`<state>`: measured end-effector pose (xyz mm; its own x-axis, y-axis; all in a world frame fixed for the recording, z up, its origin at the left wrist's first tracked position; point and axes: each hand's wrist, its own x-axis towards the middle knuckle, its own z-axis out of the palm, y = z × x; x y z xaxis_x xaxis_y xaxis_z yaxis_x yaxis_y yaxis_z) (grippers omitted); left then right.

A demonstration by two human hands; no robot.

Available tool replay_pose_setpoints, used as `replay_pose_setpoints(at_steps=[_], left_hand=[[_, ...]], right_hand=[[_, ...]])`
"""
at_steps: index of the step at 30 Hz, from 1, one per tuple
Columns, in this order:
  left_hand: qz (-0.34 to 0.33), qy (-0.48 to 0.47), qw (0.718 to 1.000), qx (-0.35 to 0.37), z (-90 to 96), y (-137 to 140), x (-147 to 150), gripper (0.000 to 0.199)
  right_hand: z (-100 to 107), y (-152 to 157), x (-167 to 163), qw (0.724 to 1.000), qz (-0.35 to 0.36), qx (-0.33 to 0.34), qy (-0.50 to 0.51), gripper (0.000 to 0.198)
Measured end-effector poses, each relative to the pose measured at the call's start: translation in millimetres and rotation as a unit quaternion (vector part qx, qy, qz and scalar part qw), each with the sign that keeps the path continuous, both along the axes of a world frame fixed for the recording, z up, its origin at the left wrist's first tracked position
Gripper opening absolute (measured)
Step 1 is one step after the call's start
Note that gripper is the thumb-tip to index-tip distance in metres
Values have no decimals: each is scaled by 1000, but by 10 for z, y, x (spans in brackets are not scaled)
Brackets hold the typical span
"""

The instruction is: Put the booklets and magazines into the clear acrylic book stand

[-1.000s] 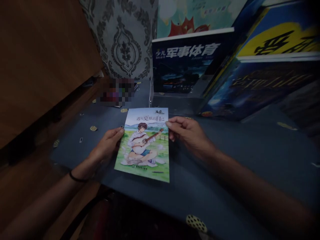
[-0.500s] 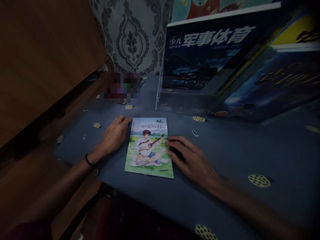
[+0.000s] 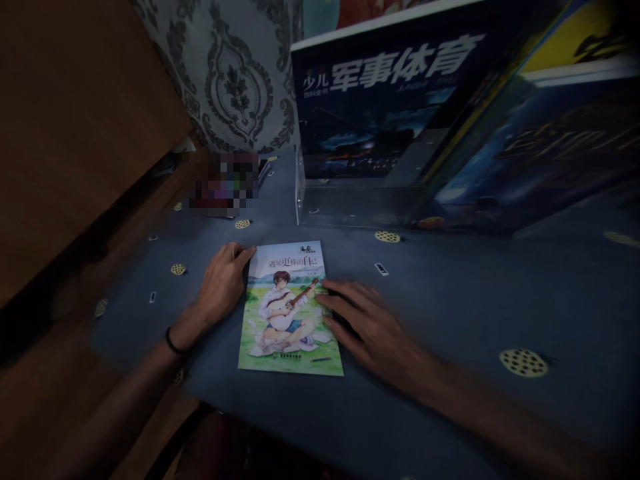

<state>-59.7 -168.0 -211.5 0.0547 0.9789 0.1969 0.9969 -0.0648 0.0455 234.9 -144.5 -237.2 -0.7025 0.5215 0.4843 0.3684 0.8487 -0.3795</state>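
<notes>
A thin book (image 3: 287, 333) lies flat and closed on the table. Its cover has a drawn figure seated on grass, playing a white guitar. Beside the book's upper left corner rests my left hand (image 3: 223, 283), its thumb reaching to the cover's edge and its other fingers loosely bent on the tabletop. From the right, my right hand (image 3: 370, 323) reaches in with fingers apart, the tips on or just over the book's right edge. Neither hand grips the book.
Large dark books stand in a clear acrylic holder (image 3: 350, 207) at the back right. A blurred-out stack (image 3: 225, 187) lies at the back left. The blue-grey table (image 3: 430, 287) bears yellow spotted prints; a brown wooden panel (image 3: 85, 120) rises on the left.
My view has shifted, so the standing books and table prints appear further left. The book stays flat between my hands, and the right fingertips sit slightly further over its edge.
</notes>
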Motion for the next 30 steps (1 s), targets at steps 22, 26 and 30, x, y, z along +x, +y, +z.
replay_pose_setpoints(at_steps=[22, 26, 30], left_hand=[[-68, 11, 997, -18, 97, 132, 238, 53], [-75, 21, 997, -24, 131, 177, 331, 50], [-80, 36, 995, -41, 159, 237, 462, 48]], right_hand=[[102, 0, 14, 998, 15, -60, -14, 28], [98, 2, 10, 998, 13, -49, -26, 28], [89, 2, 6, 999, 13, -44, -23, 28]])
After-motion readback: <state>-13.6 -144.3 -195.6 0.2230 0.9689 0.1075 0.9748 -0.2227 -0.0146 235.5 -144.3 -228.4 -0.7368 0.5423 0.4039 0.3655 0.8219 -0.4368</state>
